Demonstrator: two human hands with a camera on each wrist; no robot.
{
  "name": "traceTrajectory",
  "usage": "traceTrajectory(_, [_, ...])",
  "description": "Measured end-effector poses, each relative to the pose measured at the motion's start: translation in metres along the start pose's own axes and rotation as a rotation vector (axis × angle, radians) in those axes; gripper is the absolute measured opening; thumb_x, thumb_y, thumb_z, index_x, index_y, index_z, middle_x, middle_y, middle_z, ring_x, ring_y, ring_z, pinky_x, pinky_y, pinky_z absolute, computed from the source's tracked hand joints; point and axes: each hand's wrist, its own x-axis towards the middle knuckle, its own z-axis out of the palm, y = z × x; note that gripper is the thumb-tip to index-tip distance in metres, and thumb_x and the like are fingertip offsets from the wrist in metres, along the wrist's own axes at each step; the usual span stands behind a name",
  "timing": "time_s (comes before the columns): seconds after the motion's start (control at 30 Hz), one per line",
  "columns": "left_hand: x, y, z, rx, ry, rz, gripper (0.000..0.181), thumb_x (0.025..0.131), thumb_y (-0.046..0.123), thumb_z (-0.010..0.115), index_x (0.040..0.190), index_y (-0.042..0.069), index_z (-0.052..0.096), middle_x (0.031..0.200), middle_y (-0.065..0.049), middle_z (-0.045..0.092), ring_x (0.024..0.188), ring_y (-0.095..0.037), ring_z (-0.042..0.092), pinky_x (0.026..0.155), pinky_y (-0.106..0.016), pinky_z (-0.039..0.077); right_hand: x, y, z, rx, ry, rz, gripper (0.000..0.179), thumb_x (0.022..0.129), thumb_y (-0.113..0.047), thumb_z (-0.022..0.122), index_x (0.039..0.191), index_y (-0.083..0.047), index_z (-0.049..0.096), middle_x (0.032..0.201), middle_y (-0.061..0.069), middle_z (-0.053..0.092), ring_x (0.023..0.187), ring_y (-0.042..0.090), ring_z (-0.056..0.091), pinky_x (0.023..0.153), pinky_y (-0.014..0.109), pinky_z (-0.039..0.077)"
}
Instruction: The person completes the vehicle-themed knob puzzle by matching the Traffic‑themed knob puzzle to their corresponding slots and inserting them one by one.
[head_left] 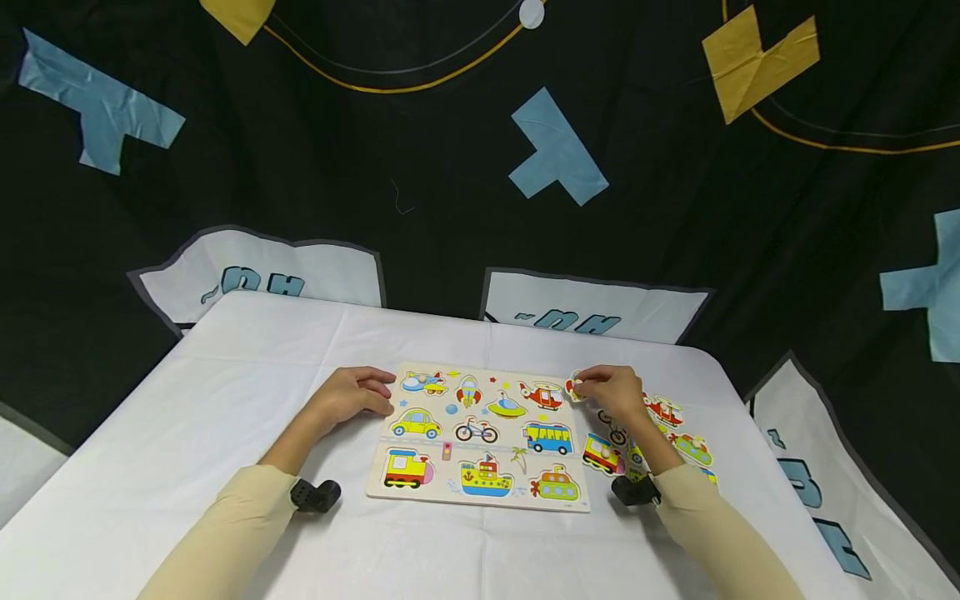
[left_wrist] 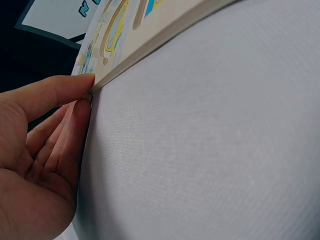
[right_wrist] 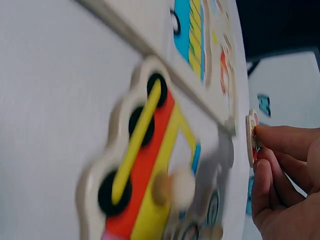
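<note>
A wooden peg-puzzle board [head_left: 502, 454] printed with vehicles lies on the white cloth. My left hand [head_left: 352, 396] is at the board's left edge; in the left wrist view, the thumb and a bent finger grip the board's edge [left_wrist: 135, 62]. Just off the upper right corner, my right hand [head_left: 615, 392] pinches a small puzzle piece [right_wrist: 251, 140] with red on its face. That piece appears nearly edge-on in the right wrist view, raised off the table. Close to the right wrist lies a train piece [head_left: 602, 454] with a wooden knob [right_wrist: 181, 189].
More loose pieces lie right of the board: a bicycle [head_left: 613, 429], a helicopter [head_left: 664, 411] and a submarine [head_left: 692, 448]. Others are partly hidden beneath the right forearm. White cloth [head_left: 247, 375] covers the table, and a dark patterned curtain [head_left: 435, 167] hangs behind.
</note>
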Motion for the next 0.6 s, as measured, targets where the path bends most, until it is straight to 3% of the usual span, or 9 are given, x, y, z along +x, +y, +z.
traceTrajectory(0.13, [0.0,0.0,0.0,0.003,-0.001,-0.001,0.059,0.075,0.015,0.085,0.13,0.008,0.066,0.09,-0.002,0.072,0.087,-0.019,0.062,0.075,-0.025,0.049,-0.001,-0.012,0.016,0.018,-0.024,-0.028,0.02,0.086,-0.018,0.079,0.101,-0.006,0.079,0.101,0.013,0.077,0.085,0.022,0.065,0.064,0.026,0.049])
traceTrajectory(0.43, [0.001,-0.001,0.001,0.006,0.001,-0.008,0.058,0.076,0.016,0.085,0.13,0.01,0.066,0.09,-0.002,0.072,0.089,-0.02,0.062,0.076,-0.025,0.049,-0.005,-0.034,0.044,0.002,-0.063,-0.088,0.012,0.084,-0.016,0.081,0.094,-0.009,0.08,0.088,0.006,0.077,0.08,0.018,0.068,0.068,0.027,0.051])
traceTrajectory(0.6, [0.002,-0.001,0.001,0.018,0.006,-0.008,0.059,0.076,0.017,0.085,0.131,0.011,0.066,0.092,-0.002,0.072,0.09,-0.02,0.062,0.077,-0.026,0.049,-0.008,-0.044,0.055,0.026,-0.094,-0.114,0.012,0.083,-0.014,0.082,0.093,-0.008,0.079,0.084,0.005,0.076,0.071,0.016,0.066,0.063,0.026,0.051])
